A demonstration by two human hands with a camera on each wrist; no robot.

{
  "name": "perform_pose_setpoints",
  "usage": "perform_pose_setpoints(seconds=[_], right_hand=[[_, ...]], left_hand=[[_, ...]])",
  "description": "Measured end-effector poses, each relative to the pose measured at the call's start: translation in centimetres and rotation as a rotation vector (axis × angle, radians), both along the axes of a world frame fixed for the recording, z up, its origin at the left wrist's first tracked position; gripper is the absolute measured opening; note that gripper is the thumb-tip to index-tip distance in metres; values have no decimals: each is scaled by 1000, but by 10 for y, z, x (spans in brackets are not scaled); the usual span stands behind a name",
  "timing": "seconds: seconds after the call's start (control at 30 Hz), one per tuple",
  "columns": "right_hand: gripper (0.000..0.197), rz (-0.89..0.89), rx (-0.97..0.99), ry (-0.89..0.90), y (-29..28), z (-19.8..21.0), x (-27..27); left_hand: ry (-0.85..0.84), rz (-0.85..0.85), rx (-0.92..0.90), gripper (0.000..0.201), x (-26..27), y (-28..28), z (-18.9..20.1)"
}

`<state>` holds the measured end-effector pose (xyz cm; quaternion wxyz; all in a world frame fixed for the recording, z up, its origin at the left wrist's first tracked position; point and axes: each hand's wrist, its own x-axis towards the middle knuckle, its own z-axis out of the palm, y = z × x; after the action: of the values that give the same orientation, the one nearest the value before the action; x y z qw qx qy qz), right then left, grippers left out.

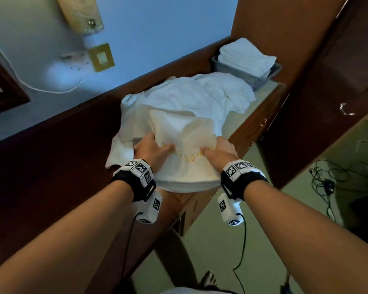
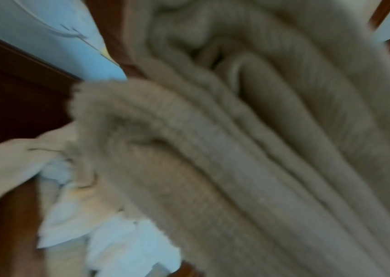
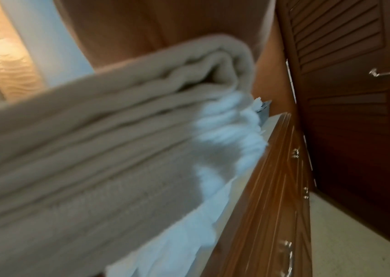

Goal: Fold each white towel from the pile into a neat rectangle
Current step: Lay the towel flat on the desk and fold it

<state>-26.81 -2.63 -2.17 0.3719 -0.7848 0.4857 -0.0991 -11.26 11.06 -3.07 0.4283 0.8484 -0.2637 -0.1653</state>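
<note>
A folded white towel (image 1: 185, 143) with yellow stitched lettering lies at the near end of the wooden dresser top (image 1: 261, 98). My left hand (image 1: 154, 148) grips its left edge, thumb on top. My right hand (image 1: 218, 150) grips its right edge the same way. Both wrist views are blurred and show the towel's stacked layers (image 2: 248, 159) (image 3: 89, 150) from the side; no fingers appear in them. Behind it sprawls a pile of unfolded white towels (image 1: 200, 96).
A grey basket (image 1: 249, 78) holding folded white towels (image 1: 244, 56) stands at the dresser's far end. Dark wooden cupboard doors (image 1: 327, 92) rise on the right. Black cables (image 1: 325, 181) lie on the pale floor to the right. The wall (image 1: 136, 28) runs along the left.
</note>
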Motion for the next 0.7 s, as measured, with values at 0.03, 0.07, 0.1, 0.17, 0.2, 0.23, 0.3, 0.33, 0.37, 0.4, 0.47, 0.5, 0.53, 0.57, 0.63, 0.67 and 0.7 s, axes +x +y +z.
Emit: perform_pose_setpoints(seconds=[0.03, 0.07, 0.1, 0.17, 0.2, 0.23, 0.3, 0.33, 0.37, 0.4, 0.47, 0.5, 0.53, 0.57, 0.63, 0.67, 0.7], right_hand=[[48, -16, -13, -15, -21, 7, -9], [49, -34, -24, -26, -41, 13, -17], [49, -49, -40, -31, -60, 19, -26], [50, -71, -68, -33, -95, 29, -42], [50, -84, -82, -34, -112, 33, -49], [50, -96, -96, -37, -128, 37, -55], [49, -122, -118, -46, -159, 44, -66], [49, -134, -127, -46, -174, 46, -71], [48, -145, -137, -43, -188, 49, -75], [47, -156, -146, -42, -203, 50, -78], [47, -183, -150, -43, -232, 51, -82], [47, -198, -151, -40, -245, 51, -84], [47, -210, -155, -36, -260, 50, -85], [47, -218, -161, -30, -275, 51, -86], [47, -227, -174, -15, -308, 51, -85], [46, -232, -181, -6, -325, 51, -84], [46, -237, -186, 3, -343, 52, -82]], left_hand=[[-19, -18, -14, 37, -7, -24, 7], [-32, -30, -25, 35, -15, -46, 13], [-41, -37, -40, 36, -22, -67, 19], [-46, -54, -72, 39, -33, -107, 28], [-47, -67, -83, 39, -38, -126, 32], [-50, -81, -90, 39, -43, -144, 36], [-54, -95, -114, 37, -53, -177, 43], [-54, -101, -137, 37, -57, -192, 46], [-51, -111, -161, 37, -60, -208, 48], [-48, -123, -179, 36, -62, -223, 49], [-58, -156, -198, 34, -65, -256, 50], [-65, -172, -206, 34, -65, -272, 49], [-65, -187, -216, 34, -65, -289, 49], [-64, -200, -226, 35, -66, -306, 49], [-72, -211, -249, 40, -65, -342, 47], [-81, -214, -258, 42, -64, -360, 47], [-85, -222, -264, 43, -62, -380, 46]])
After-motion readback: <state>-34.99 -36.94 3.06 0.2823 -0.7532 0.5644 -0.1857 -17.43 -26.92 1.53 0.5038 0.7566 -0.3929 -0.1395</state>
